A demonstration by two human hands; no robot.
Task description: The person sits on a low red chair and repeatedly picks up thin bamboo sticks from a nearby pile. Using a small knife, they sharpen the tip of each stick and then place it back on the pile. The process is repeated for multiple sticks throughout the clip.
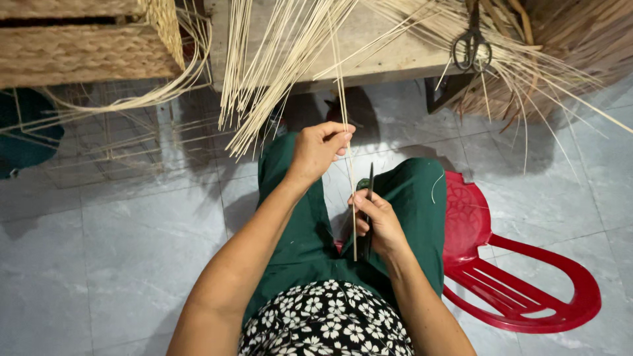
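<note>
Pinching one thin pale reed strip (pixel 345 118) in left hand (pixel 318 150); right hand (pixel 377 221), grip closed around a dark slim blade (pixel 370 198), is trimming below it; next needing a steady downward stroke.

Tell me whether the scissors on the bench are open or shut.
Shut. The scissors lie on the bench among the reeds with both handle loops side by side; the blades run up out of frame.

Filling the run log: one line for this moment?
left hand: pinches pale strip | right hand: grips dark blade against strip | scissors: lie on bench
</note>
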